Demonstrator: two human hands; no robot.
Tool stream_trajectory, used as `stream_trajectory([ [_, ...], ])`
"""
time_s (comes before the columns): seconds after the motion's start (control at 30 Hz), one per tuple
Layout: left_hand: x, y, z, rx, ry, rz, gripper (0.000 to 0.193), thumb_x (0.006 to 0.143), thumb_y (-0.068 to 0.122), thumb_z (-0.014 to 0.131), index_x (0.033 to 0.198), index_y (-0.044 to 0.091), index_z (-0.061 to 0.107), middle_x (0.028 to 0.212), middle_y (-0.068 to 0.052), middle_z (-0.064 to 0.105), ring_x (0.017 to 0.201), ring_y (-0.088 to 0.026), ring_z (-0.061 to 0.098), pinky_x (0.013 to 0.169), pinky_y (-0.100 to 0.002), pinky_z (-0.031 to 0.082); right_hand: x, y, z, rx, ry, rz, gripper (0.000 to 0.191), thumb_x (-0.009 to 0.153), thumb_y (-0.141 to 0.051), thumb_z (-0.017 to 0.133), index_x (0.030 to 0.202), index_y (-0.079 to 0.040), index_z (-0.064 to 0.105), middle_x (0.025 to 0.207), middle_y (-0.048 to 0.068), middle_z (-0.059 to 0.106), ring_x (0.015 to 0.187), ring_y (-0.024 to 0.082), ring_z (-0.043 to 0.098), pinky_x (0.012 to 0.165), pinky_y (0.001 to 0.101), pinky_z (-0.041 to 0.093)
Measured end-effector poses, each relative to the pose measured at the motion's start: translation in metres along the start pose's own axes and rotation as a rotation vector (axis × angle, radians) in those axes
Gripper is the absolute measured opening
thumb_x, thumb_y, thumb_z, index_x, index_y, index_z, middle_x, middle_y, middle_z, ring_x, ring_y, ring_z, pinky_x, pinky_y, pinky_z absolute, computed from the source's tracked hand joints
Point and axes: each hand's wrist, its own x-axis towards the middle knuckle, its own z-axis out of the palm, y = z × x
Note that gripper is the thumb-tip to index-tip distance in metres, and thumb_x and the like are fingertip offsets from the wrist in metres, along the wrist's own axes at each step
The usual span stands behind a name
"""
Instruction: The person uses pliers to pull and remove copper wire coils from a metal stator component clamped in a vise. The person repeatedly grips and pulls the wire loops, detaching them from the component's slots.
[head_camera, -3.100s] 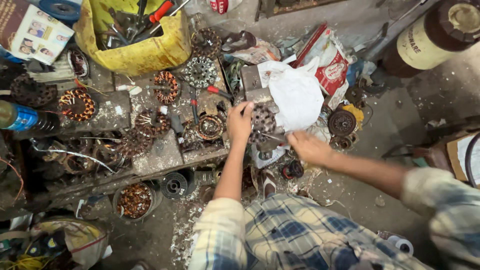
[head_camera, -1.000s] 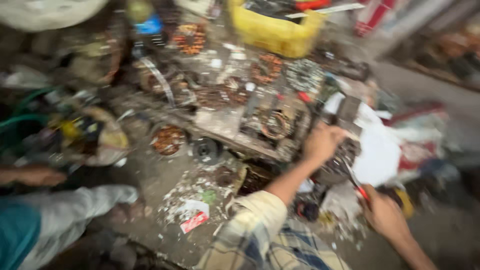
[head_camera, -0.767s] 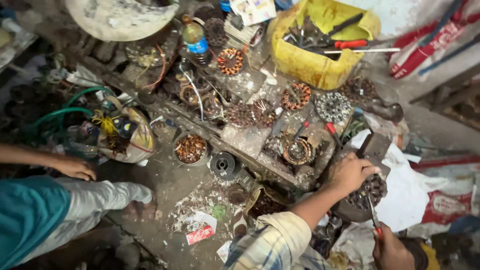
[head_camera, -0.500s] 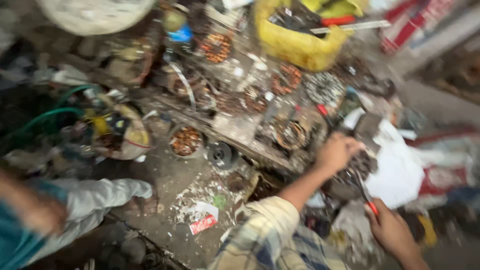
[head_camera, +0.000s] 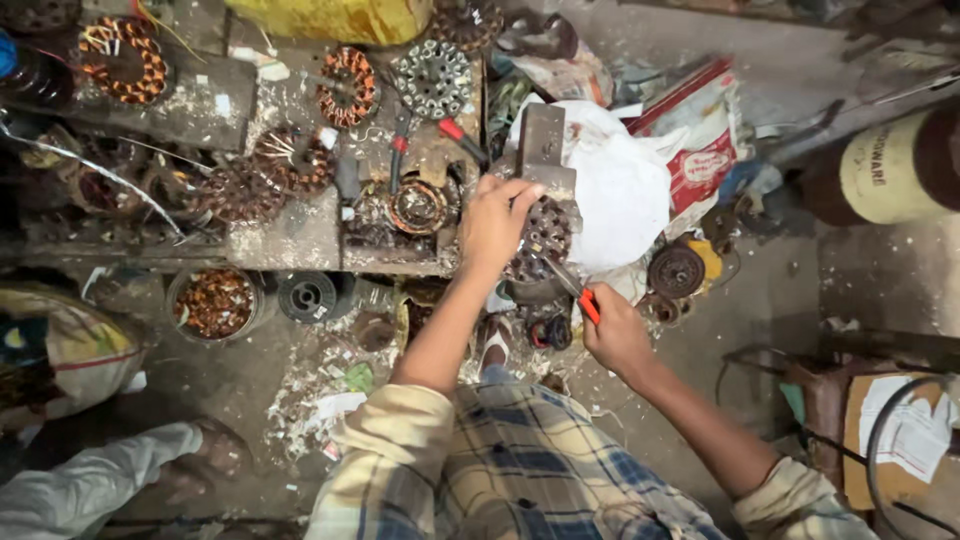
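Head view, steeply down, close above workbench (head_camera: 290, 235)

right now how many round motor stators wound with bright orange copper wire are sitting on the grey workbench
2 clearly: one bright orange copper-wound stator at the grey workbench's far left corner, one orange stator near its top middle. Darker, duller wound stators lie between them, and clutter may hide more.

We see a red-and-white printed bag (head_camera: 703, 140) lying crumpled right of the counter, partly under a white plastic bag (head_camera: 620, 185). A dark cylinder at far right carries a cream label (head_camera: 880, 180). At lower right a white paper sheet (head_camera: 905, 430) lies on brown cardboard (head_camera: 858, 470).
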Motion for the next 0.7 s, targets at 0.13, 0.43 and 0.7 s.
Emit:
stream_trajectory([
  [0.13,0.002,0.002,-0.001,0.006,-0.016,-0.037,0.032,0.095,0.047,0.064,0.106,0.021,0.08,0.105,-0.014,0.067,0.097,-0.038,0.067,0.084,-0.048,0.053,0.015,0.018,-0.024,0.316,-0.391,0.2,0.03,0.101,-0.033,0.058,0.117,-0.007,0.058,0.096,0.017,0.067,0.084,0.036,0.063,0.073,0.0436,0.05],
  [0.43,0.005,-0.003,0.004,0.106,-0.02,-0.098,0.036,0.096,0.052,0.06,0.107,0.023,0.079,0.111,-0.014,0.067,0.101,-0.039,0.066,0.087,-0.05,0.052,0.009,0.044,0.033,0.162,-0.217,0.155,0.03,0.108,-0.034,0.054,0.111,-0.005,0.057,0.093,0.019,0.065,0.087,0.035,0.065,0.079,0.0418,0.05],
  [0.7,0.009,-0.001,0.002,0.129,-0.026,-0.137,0.036,0.093,0.054,0.061,0.107,0.026,0.079,0.112,-0.013,0.067,0.102,-0.037,0.066,0.085,-0.051,0.051,-0.008,0.027,-0.002,0.327,-0.235,0.161,0.035,0.103,-0.033,0.052,0.126,-0.007,0.056,0.1,0.011,0.072,0.089,0.027,0.068,0.084,0.0421,0.053],
])
